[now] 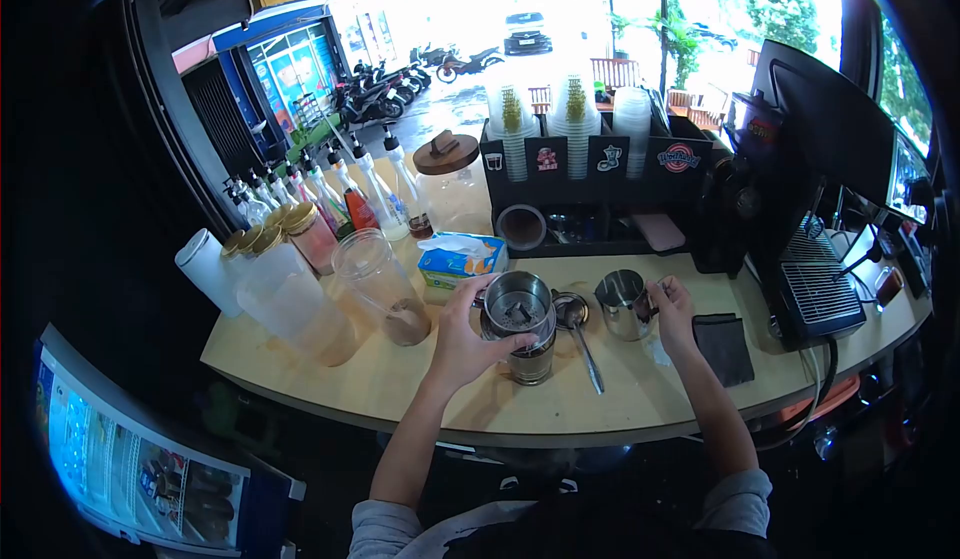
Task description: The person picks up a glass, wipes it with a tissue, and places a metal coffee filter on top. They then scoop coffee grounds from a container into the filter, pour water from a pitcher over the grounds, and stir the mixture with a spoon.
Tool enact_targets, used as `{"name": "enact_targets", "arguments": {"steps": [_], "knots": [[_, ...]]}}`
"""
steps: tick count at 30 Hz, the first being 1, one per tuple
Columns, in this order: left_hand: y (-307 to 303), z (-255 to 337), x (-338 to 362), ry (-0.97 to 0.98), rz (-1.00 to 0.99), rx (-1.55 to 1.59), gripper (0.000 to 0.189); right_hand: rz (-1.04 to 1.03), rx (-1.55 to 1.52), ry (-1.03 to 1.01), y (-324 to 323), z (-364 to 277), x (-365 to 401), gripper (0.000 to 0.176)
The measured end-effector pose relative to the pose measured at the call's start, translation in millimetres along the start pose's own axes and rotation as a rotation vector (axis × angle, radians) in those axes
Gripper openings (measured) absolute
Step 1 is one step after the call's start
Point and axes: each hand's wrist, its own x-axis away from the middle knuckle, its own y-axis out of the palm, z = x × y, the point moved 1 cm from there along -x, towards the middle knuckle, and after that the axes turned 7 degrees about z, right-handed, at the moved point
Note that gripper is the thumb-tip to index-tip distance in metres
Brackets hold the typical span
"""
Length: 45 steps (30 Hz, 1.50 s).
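Note:
My left hand is closed around a round metal cup-like vessel, with the thumb across its near side. The vessel's mouth faces up, and something dark shows at its bottom. Beneath it, a ribbed, shiny base overlaps it in this view. With fingers wrapped at its handle side, my right hand grips a steel milk pitcher, upright at the counter. Between the two vessels lies a long-handled metal spoon, its bowl over a small round dish.
A tissue box and a clear plastic jar stand to the left, with pump bottles behind. A black organizer with stacked cups spans the back. A dark cloth and an espresso machine are at right.

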Motion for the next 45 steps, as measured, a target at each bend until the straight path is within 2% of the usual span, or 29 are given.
{"name": "enact_targets", "arguments": {"steps": [9,13,21,27,29,30,31,32,33,35,36,37,39,40,41,43,44,45], "knots": [[6,0,1,0.011,-0.008,-0.034,0.080,0.048,-0.124,0.043,-5,20,-4,0.025],[11,-8,5,0.025,0.009,0.008,0.083,0.020,-0.061,0.036,-8,26,0,0.021],[11,-15,9,0.015,0.008,0.060,0.102,-0.016,0.092,0.067,-11,26,7,0.022],[1,-19,10,0.064,-0.049,0.187,0.115,0.051,0.201,-0.036,-6,6,13,0.011],[-13,-26,10,0.086,-0.068,0.191,0.116,0.137,0.349,-0.237,-8,1,8,0.015],[-21,-29,11,0.131,-0.063,0.140,0.115,0.144,0.345,-0.239,-4,-3,6,0.015],[-30,-31,10,0.177,-0.060,0.089,0.114,0.189,0.379,-0.342,3,-19,5,0.017],[-41,-28,11,0.180,-0.027,0.129,0.096,0.235,0.414,-0.447,13,-39,4,0.019],[-53,-35,12,0.189,-0.030,0.131,0.096,0.242,0.412,-0.452,30,-61,6,0.019],[-80,-55,18,0.276,0.078,0.058,0.068,0.138,0.422,-0.741,82,-111,21,0.020],[-90,-57,21,0.247,0.224,0.124,0.046,0.084,0.480,-0.769,106,-130,29,0.019],[-100,-66,22,0.249,0.223,0.125,0.046,0.029,0.538,-0.795,131,-144,38,0.018],[-119,-93,28,0.267,0.499,0.191,0.048,-0.194,0.505,-0.863,184,-163,53,0.015],[-122,-111,32,0.169,0.540,0.227,0.067,-0.319,0.535,-0.871,208,-165,58,0.016],[-127,-114,31,0.168,0.537,0.234,0.067,-0.445,0.564,-0.878,231,-166,63,0.017],[-132,-122,27,-0.013,0.448,0.140,0.093,-0.614,0.585,-0.890,276,-159,73,0.017],[-128,-140,28,-0.124,0.355,0.173,0.110,-0.612,0.587,-0.889,295,-154,75,0.017],[-121,-156,29,-0.121,0.353,0.175,0.110,-0.671,0.633,-0.817,313,-146,76,0.017]]}}
